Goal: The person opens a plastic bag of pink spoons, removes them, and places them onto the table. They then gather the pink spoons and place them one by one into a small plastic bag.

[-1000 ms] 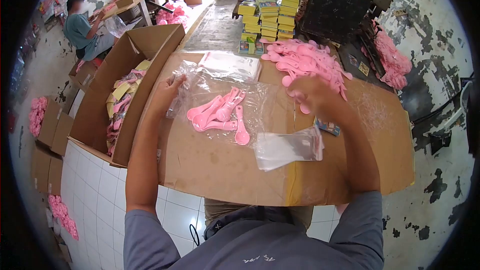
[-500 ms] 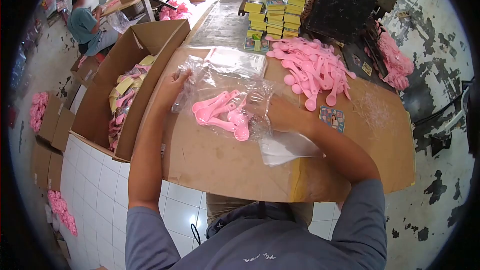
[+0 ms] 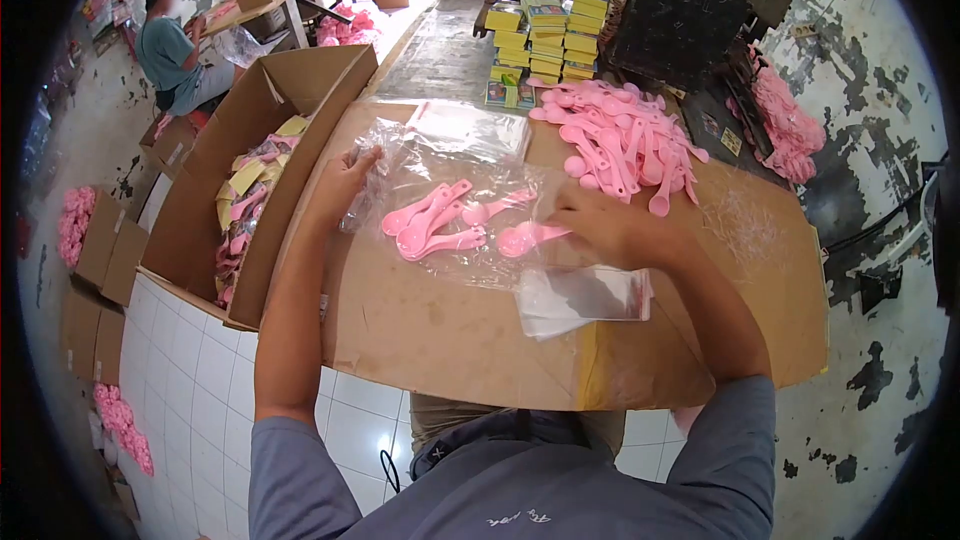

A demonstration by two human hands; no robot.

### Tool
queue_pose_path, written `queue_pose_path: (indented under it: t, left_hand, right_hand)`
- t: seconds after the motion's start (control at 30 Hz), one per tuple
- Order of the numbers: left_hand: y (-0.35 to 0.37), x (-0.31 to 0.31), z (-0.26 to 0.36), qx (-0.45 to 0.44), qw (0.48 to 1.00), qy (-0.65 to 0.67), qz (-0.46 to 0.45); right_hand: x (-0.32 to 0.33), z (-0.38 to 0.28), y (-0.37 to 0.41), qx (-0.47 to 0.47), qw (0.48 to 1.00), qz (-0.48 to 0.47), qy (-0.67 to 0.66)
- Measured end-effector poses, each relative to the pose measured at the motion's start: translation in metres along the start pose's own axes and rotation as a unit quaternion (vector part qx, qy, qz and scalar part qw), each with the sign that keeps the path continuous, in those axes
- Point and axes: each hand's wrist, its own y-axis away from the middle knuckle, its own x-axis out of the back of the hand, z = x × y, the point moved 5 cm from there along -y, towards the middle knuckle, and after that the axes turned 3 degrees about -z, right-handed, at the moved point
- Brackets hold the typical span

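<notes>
A worker in a grey shirt (image 3: 530, 490) is working at the near edge of a cardboard-covered desk (image 3: 450, 350), the left hand (image 3: 352, 175) gripping a clear plastic bag (image 3: 500, 183) toward the desk's left edge. Pink measuring spoons (image 3: 425, 225) are lying inside the bag, while the right hand (image 3: 605, 228) is holding a single pink spoon (image 3: 520, 238) by its handle at the bag's right end. Flat clear sleeves (image 3: 580, 302) are resting nearer the front edge, and a spoon heap (image 3: 625, 135) is lying beyond the right hand. An open carton (image 3: 215, 155) is standing beside the desk's left edge.
</notes>
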Motion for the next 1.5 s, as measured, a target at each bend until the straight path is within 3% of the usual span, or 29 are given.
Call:
queue_pose_path:
  t: [0.03,0.1,0.17,0.27,0.37,0.43,0.5,0.53,0.7,0.77,0.87,0.97,1.07,1.23,1.3,1.47,1.5]
  left_hand:
    - [0.002,-0.001,0.002,0.002,1.000,0.003,-0.001]
    - [0.004,-0.002,0.005,-0.004,1.000,0.006,0.007]
    - [0.003,-0.003,0.005,-0.011,1.000,0.006,0.012]
    - [-0.001,-0.001,-0.003,-0.014,1.000,0.004,0.018]
    - [-0.005,-0.002,-0.007,-0.014,1.000,0.012,0.016]
    - [-0.006,-0.002,-0.009,-0.018,0.999,0.027,0.001]
    - [-0.005,-0.002,-0.008,-0.011,1.000,0.015,0.012]
    - [-0.004,-0.002,-0.006,-0.007,1.000,0.008,0.018]
    - [-0.001,-0.003,-0.003,-0.004,1.000,0.023,0.010]
    - [-0.001,-0.002,-0.002,-0.003,0.999,0.031,0.010]
    - [0.004,-0.005,0.004,-0.001,1.000,0.028,0.010]
    - [0.006,-0.006,0.006,-0.001,1.000,0.026,0.010]
    - [0.000,-0.005,0.000,-0.007,1.000,0.027,0.008]
    - [0.003,-0.006,0.004,-0.012,1.000,0.016,0.003]
    - [0.003,-0.007,0.004,-0.011,1.000,0.019,0.005]
    - [0.003,-0.005,0.003,0.002,1.000,0.016,0.003]
    - [0.005,-0.006,0.006,0.003,1.000,0.014,0.006]
  right_hand:
    - [0.010,0.002,0.011,-0.006,0.999,0.008,-0.041]
    - [0.033,0.019,0.029,-0.119,0.991,-0.056,-0.029]
    - [0.059,0.041,0.050,-0.220,0.975,0.007,-0.017]
    - [0.079,0.090,0.065,-0.110,0.947,0.267,0.139]
    - [0.079,0.059,0.048,-0.145,0.860,0.405,0.273]
    - [0.068,0.035,0.029,-0.134,0.956,0.261,0.025]
    - [0.015,0.025,0.005,0.043,0.991,0.102,-0.074]
    - [0.001,0.010,-0.006,0.058,0.993,0.089,-0.053]
    - [-0.039,-0.020,-0.057,0.058,0.986,0.157,-0.003]
    - [-0.034,-0.027,-0.070,0.125,0.973,0.196,-0.001]
    - [-0.053,-0.018,-0.080,0.073,0.984,0.162,0.016]
    - [-0.040,-0.022,-0.076,0.047,0.994,0.043,-0.092]
    - [-0.044,-0.016,-0.072,0.039,0.996,0.005,-0.077]
    - [-0.057,0.000,-0.068,0.085,0.988,0.123,0.046]
    - [-0.055,0.000,-0.064,0.079,0.987,0.116,0.072]
    - [-0.008,-0.009,-0.039,-0.006,0.985,-0.096,0.142]
    - [0.000,-0.005,-0.032,-0.015,0.994,-0.070,0.087]
